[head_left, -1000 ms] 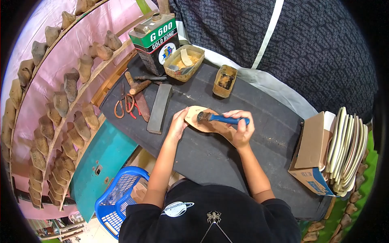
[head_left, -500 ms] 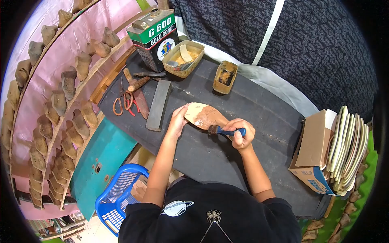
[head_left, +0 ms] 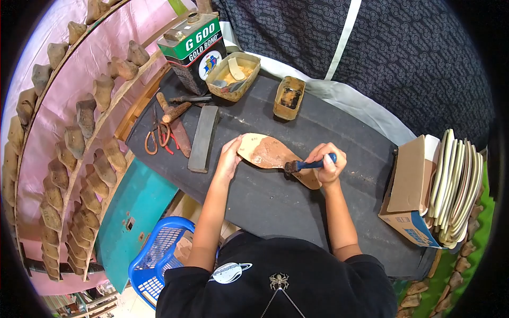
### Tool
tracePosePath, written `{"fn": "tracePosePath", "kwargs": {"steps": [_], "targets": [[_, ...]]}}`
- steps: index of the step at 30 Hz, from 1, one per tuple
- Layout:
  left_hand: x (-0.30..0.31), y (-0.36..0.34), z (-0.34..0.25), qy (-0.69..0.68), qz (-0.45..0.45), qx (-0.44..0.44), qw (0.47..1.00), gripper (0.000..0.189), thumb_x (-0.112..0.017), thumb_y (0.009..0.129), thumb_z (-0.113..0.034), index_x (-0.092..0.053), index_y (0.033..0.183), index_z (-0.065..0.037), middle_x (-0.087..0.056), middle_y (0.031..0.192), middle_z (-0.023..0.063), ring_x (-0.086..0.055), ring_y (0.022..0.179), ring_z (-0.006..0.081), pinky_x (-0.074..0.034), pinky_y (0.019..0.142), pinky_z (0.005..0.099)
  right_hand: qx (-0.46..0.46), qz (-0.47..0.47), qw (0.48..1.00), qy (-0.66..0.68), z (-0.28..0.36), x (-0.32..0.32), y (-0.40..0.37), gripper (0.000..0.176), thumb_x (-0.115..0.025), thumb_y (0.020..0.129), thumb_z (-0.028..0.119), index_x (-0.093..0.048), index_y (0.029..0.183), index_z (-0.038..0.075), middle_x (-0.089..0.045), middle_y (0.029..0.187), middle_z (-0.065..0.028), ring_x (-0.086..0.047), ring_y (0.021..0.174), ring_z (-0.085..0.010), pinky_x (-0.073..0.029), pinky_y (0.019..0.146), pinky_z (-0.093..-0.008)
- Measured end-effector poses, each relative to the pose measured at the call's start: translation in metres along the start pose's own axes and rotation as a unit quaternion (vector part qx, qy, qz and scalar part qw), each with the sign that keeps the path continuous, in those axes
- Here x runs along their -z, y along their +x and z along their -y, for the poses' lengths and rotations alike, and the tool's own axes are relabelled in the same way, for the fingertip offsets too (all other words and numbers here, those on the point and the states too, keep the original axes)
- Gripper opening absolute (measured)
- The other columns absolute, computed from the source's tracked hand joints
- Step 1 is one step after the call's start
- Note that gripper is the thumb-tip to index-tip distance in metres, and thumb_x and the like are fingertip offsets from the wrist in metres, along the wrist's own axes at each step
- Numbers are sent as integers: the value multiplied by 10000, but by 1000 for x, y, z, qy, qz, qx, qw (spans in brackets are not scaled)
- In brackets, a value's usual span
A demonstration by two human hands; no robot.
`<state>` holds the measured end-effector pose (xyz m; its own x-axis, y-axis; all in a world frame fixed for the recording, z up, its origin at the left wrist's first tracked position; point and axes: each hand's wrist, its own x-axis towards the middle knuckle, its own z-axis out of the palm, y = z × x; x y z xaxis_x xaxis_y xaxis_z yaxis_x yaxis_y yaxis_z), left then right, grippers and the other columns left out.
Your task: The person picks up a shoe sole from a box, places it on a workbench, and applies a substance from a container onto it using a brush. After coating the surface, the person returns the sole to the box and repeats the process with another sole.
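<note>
A pale insole-shaped piece [head_left: 270,153] lies over the dark table, its middle coated in wet-looking brown. My left hand [head_left: 230,158] grips its rounded left end at the edge. My right hand [head_left: 330,163] is wrapped round the blue handle of a brush [head_left: 303,165], whose dark bristles touch the piece near its narrow part. The narrow end of the piece extends below the brush, uncoated and light brown. Behind it stand a tub of yellowish paste [head_left: 233,77] with a spreader in it and a smaller tub [head_left: 289,98] with dark residue.
A grey block [head_left: 203,139], scissors [head_left: 152,132] and a hammer [head_left: 174,114] lie at the left of the table [head_left: 265,212]. A G 600 can [head_left: 193,53] stands behind them. At the right is a cardboard box [head_left: 407,185]; shoe lasts line racks at far left.
My right hand has moved right with the brush, from the middle toward the narrow end of the piece. More of that end shows. The whole view has shifted slightly.
</note>
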<state>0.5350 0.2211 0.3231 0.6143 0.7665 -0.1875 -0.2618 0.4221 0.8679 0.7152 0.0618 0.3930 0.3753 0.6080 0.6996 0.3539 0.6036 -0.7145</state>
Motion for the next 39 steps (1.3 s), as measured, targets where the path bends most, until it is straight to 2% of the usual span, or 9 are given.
{"fn": "tracePosePath", "kwargs": {"steps": [4, 13, 21, 25, 27, 31, 35, 36, 39], "targets": [[0, -1, -2, 1, 10, 4, 1000, 348, -393, 901, -213, -484, 1127, 36, -551, 1082, 106, -537, 992, 173, -421, 853, 280, -13, -22, 1000, 13, 0, -8, 1, 239, -411, 769, 192, -460, 643, -5, -562, 585, -180, -533, 473, -173, -432, 436, -247], [4, 2, 2, 7, 0, 2, 1000, 352, -400, 899, -219, -479, 1134, 31, -551, 1083, 97, -533, 995, 161, -413, 852, 271, 23, 90, 984, -152, 5, 16, 9, 182, -476, 731, 146, -468, 584, 39, -550, 525, -74, -551, 455, -169, -425, 448, -254], [-1, -2, -3, 15, 1, 5, 1000, 356, -396, 899, -216, -478, 1131, 41, -547, 1087, 108, -532, 996, 169, -417, 853, 275, -83, -32, 995, -44, 8, 11, 6, 249, -436, 811, 182, -476, 637, 8, -573, 568, -87, -522, 453, -101, -414, 429, -217], [1, 0, -1, 13, 0, -2, 1000, 353, -392, 898, -209, -481, 1129, 43, -545, 1088, 110, -533, 994, 171, -421, 854, 275, -134, 47, 988, -69, 4, 10, 10, 224, -447, 817, 168, -482, 653, 19, -572, 576, -73, -521, 474, -102, -405, 439, -216], [0, -1, -2, 15, -3, -1, 1000, 353, -390, 899, -208, -480, 1129, 44, -545, 1087, 111, -534, 994, 171, -421, 853, 274, -44, 90, 989, -108, 0, 18, 10, 231, -455, 803, 167, -466, 623, 23, -549, 547, -74, -523, 462, -130, -400, 442, -232], [-2, -2, -4, 15, 3, -1, 1000, 351, -385, 901, -206, -480, 1127, 45, -547, 1081, 113, -534, 993, 169, -422, 851, 274, -67, 102, 987, -104, 8, 28, 13, 251, -458, 795, 180, -448, 594, 30, -523, 518, -68, -525, 451, -151, -397, 440, -245], [-2, -2, -4, 17, 1, -1, 1000, 349, -383, 902, -206, -484, 1122, 45, -549, 1077, 112, -535, 991, 168, -424, 847, 275, -7, -13, 996, -91, 10, 20, 11, 261, -455, 803, 193, -462, 603, 26, -551, 542, -74, -536, 459, -130, -401, 427, -232], [-3, -2, -4, 17, 0, 2, 1000, 349, -382, 902, -205, -484, 1121, 46, -549, 1076, 112, -535, 990, 168, -425, 847, 276, -86, -25, 993, -74, 13, 20, 8, 259, -456, 819, 198, -482, 634, 18, -582, 605, -79, -545, 500, -104, -403, 435, -209], [-3, -2, -3, 18, 1, 2, 1000, 347, -381, 902, -202, -483, 1122, 47, -549, 1076, 112, -536, 990, 169, -425, 848, 278, -107, -23, 992, -69, 7, 3, 11, 249, -460, 833, 199, -499, 665, 19, -600, 669, -73, -532, 509, -84, -399, 441, -189]]}}
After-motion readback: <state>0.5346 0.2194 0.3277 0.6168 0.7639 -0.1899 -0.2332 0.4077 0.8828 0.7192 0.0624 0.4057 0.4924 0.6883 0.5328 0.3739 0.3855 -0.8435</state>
